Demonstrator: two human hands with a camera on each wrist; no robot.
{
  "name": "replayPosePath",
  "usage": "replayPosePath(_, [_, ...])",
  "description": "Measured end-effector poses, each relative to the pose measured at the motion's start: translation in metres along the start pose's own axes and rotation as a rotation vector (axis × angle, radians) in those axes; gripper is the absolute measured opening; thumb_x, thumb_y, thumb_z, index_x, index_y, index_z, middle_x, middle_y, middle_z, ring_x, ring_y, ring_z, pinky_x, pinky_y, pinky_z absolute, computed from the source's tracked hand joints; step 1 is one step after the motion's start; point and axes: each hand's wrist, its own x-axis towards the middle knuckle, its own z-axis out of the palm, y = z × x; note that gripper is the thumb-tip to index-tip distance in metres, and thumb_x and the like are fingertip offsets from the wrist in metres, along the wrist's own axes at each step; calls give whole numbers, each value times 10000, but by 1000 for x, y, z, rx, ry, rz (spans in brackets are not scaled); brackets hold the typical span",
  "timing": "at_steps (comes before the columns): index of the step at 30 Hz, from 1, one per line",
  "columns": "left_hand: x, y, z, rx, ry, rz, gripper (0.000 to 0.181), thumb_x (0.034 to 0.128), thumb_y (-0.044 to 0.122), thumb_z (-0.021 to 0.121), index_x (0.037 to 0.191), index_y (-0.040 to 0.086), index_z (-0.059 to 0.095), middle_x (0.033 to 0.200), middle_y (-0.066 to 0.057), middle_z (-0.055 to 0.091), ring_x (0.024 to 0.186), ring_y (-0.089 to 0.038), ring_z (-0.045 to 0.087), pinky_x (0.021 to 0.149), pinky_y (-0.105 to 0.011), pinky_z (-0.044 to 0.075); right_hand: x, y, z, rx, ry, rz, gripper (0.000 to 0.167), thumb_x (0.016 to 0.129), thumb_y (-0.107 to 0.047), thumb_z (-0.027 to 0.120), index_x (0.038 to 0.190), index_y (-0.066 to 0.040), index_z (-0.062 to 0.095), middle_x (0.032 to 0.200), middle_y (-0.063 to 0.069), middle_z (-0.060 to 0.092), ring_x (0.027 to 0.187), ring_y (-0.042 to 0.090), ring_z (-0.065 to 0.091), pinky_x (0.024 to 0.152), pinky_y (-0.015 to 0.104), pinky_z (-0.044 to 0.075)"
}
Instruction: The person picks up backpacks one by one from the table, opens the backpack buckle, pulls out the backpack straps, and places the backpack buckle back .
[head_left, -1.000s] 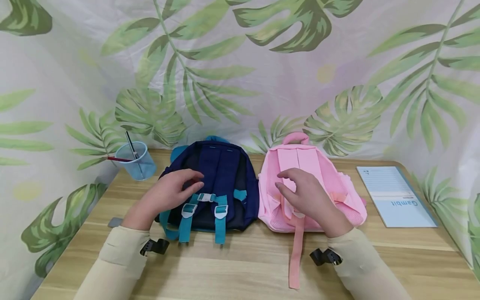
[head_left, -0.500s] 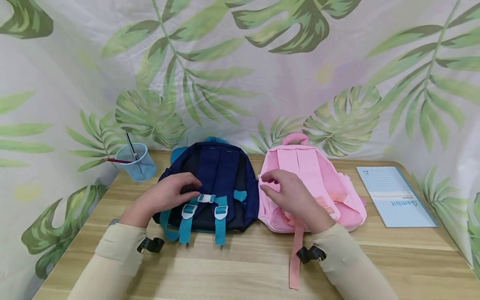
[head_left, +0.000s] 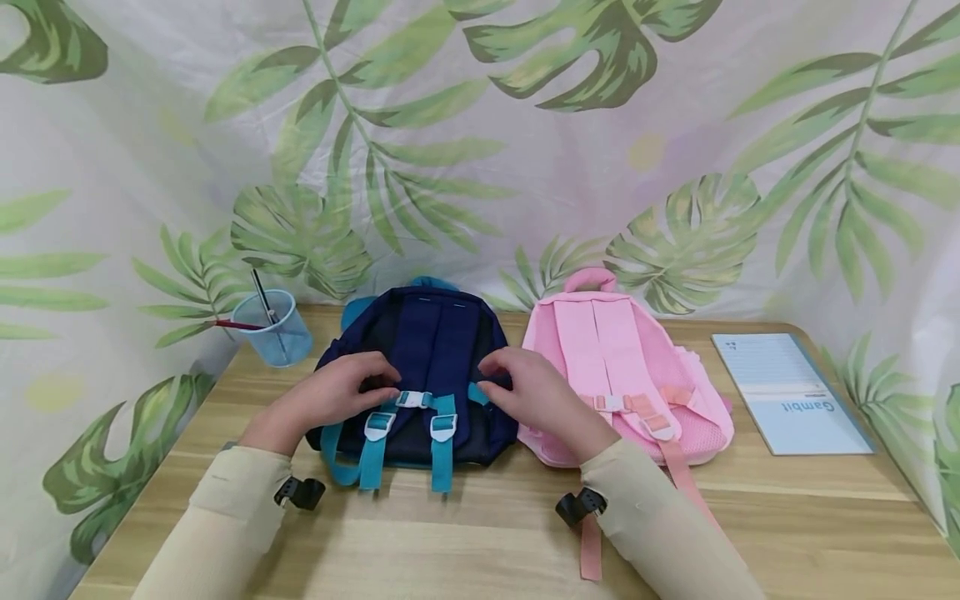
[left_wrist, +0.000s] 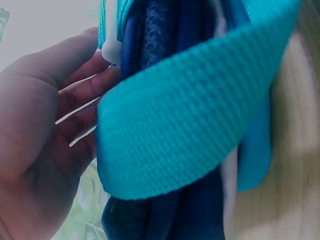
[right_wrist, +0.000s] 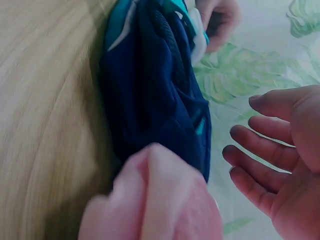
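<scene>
A dark blue backpack (head_left: 438, 333) lies with its straps upward, a white chest buckle (head_left: 413, 400) joining its teal webbing. The left hand (head_left: 341, 387) is at the backpack's left part, thumb and fingertips beside the buckle; whether they touch it cannot be told. In the left wrist view a teal strap (left_wrist: 185, 125) loops in front of that hand's fingers. Over the backpack's right side is the right hand (head_left: 532, 392), holding nothing; its fingers are spread and slightly bent in the right wrist view, apart from the blue fabric (right_wrist: 150, 105).
A pink backpack (head_left: 600, 333) with loose straps lies right of the blue one, partly under the right forearm. A blue mesh cup (head_left: 281, 337) with pens stands at the back left, a notebook (head_left: 795, 396) lies at the right, and a patterned cloth (head_left: 465, 150) hangs behind.
The right hand has moved left from over the pink backpack to the blue backpack's right side, uncovering the pink one's buckle. The left hand has shifted slightly left and down.
</scene>
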Motion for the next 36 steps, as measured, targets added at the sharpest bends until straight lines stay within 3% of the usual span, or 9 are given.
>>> replayPosePath(7, [4,-2,2,-24,-49,-33,188,1021,250,772,1170,136,788,1077,36,721,996,-138,675,914,-420,594,20,-9,18,-43,-67,-34,286,1046,-242,725,1265,-58,731,1225,97,748,1153,254,706,1069,432,564])
replayPosePath(18, [8,-3,5,-60,-120,-7,212,1005,314,792,1168,178,793,1109,42,699,1021,-146,633,922,-397,561,42,-18,44,-103,-134,-95,280,1022,-283,764,1202,-67,766,1143,81,745,1114,253,647,1026,398,541])
replayPosePath(22, [9,-3,4,-61,-157,-5,194,1002,290,796,1160,179,793,1111,51,698,1030,-148,625,931,-396,556,50,-20,52,-129,-193,-93,299,1020,-322,765,1211,-92,775,1163,64,735,1099,238,595,1024,392,496])
replayPosePath(31, [11,-3,5,-46,-144,38,131,1008,227,789,1127,171,796,1082,68,695,1002,-140,637,912,-386,570,60,-20,63,-157,-250,-66,269,996,-362,794,1162,-150,787,1134,29,711,1037,197,545,994,392,441])
replayPosePath(36, [10,-4,5,-46,-141,44,125,1007,231,791,1118,173,800,1080,68,697,991,-123,634,892,-366,570,64,-22,66,-186,-264,-96,243,1001,-341,783,1130,-135,771,1092,17,700,1016,186,566,954,360,454])
